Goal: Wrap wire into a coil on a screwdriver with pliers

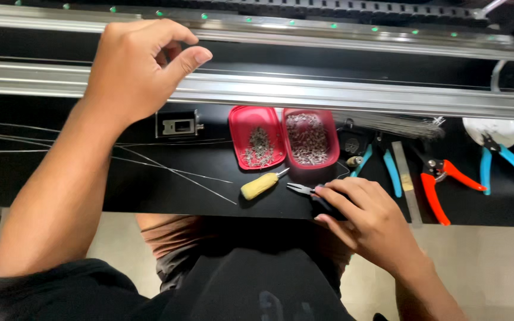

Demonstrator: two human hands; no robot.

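Lap: the person's dark clothing fills the bottom of the view, closest to the camera.
Right hand (pixel 361 217): rests on the near edge of the black table (pixel 150 190), fingers curled together over the dark handles of small pliers (pixel 300 189), whose metal tip points left.
Left hand (pixel 138 65): raised up at a long metal rail (pixel 328 92); thumb and forefinger bent toward each other with a small gap, nothing visible between them.
Screwdriver (pixel 259 185): yellow handle, lying just left of the pliers' tip.
Red trays (pixel 284 138): two, side by side beyond the pliers, holding small metal parts.
Wires (pixel 174 169): thin, straight, spread across the table's left side.
Cutters: blue-handled pair (pixel 388 169) and orange-handled pair (pixel 441 181) lying to the right.
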